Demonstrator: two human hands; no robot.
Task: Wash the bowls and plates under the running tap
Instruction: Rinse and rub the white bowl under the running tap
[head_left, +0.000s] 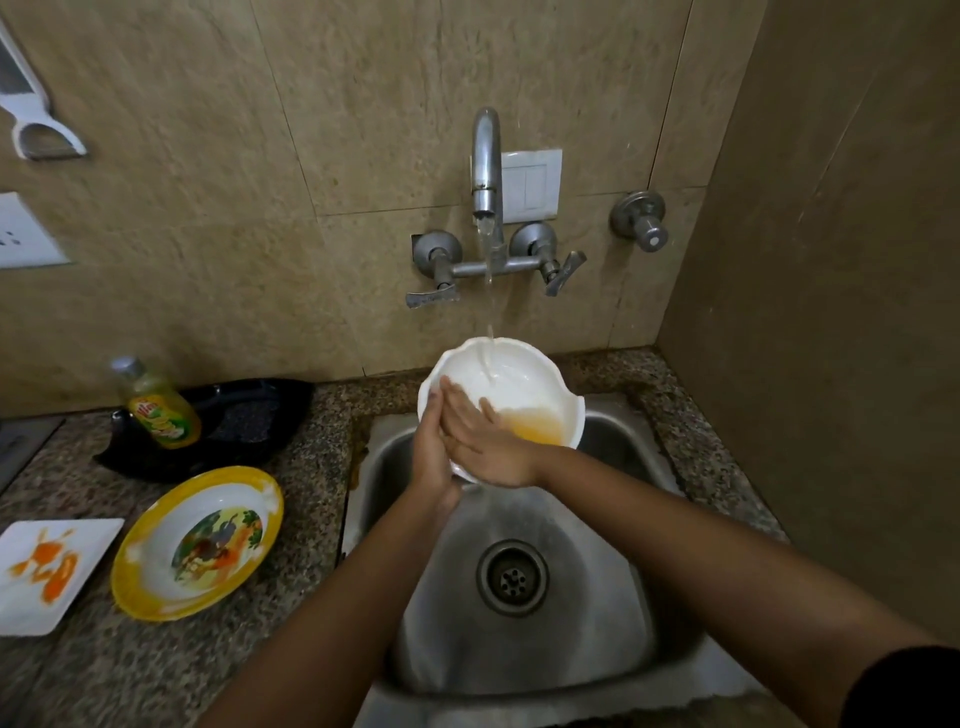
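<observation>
Two bare forearms enter from the bottom of the frame, no watch, rings or gloves visible. Left hand (434, 457) and right hand (488, 449) bare. Dark, black-looking sleeve edge (904, 686) at lower right corner, on the right arm only.

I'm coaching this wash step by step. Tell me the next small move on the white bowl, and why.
Probably sweep the right hand down across the orange pool at the low side of the white bowl. The left hand has its grip on the near rim, the tap stream lands high inside, and orange water still sits below the fingers.
</observation>
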